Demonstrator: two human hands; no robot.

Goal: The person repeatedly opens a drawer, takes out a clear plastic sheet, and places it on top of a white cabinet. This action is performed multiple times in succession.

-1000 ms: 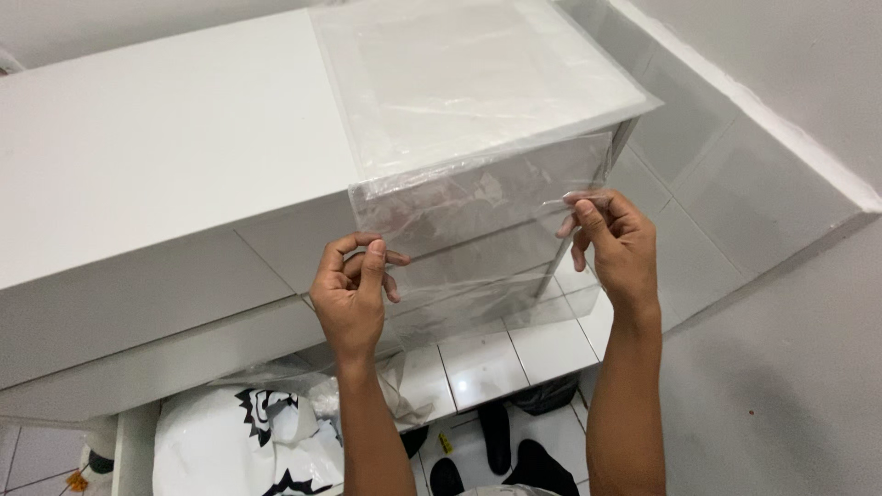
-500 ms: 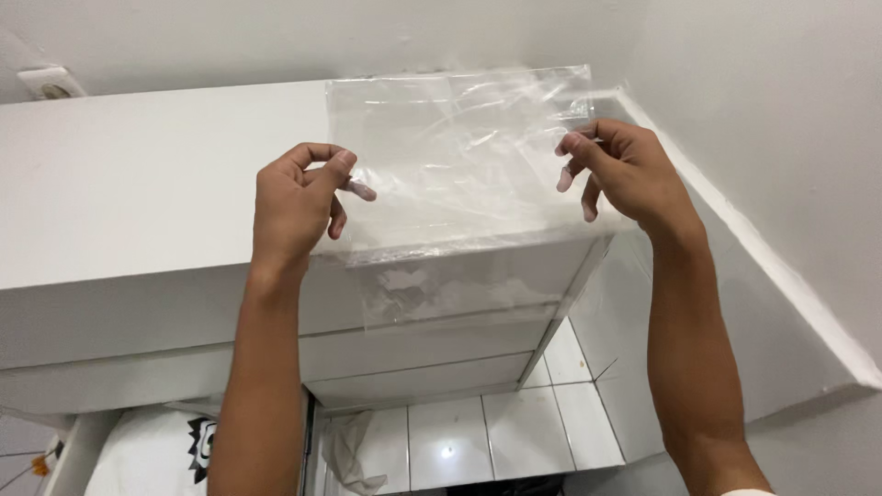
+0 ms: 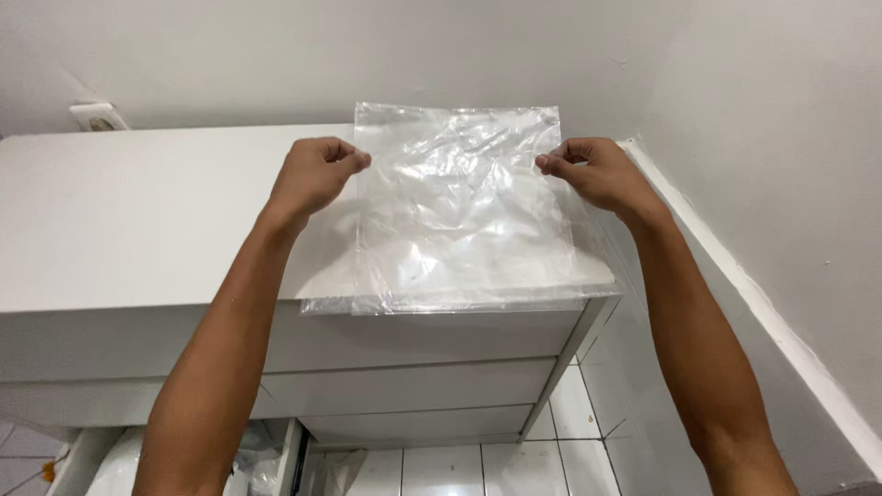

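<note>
- While both arms stretch out over the white cabinet top [image 3: 138, 211], the person grips a clear plastic bag [image 3: 459, 216] by its two upper corners.
- The left hand [image 3: 312, 174] is curled into a loose fist, with thumb and forefinger pinching the bag's left edge near the top.
- The right hand [image 3: 593, 170] does likewise on the right edge, its fingers closed on the plastic just below the corner.
- Between the hands the bag is pulled fairly taut across its width, though its middle is creased and catches the light.
- The bag lies over the right part of the cabinet top; whether its upper end rests on the surface or is lifted slightly off it I cannot tell.
- Its lower edge reaches the front lip of the cabinet and sits on another flat sheet of clear plastic [image 3: 322, 298], which pokes out to the left and right of it.
- Under the top are white drawer fronts [image 3: 404, 386], one above another.
- A white wall socket [image 3: 96, 117] is on the wall behind the cabinet's left end.
- White floor tiles [image 3: 459, 468] show below, to the right of the drawers.
- At the bottom left some crumpled plastic [image 3: 248, 464] lies in a gap beside the cabinet.
</note>
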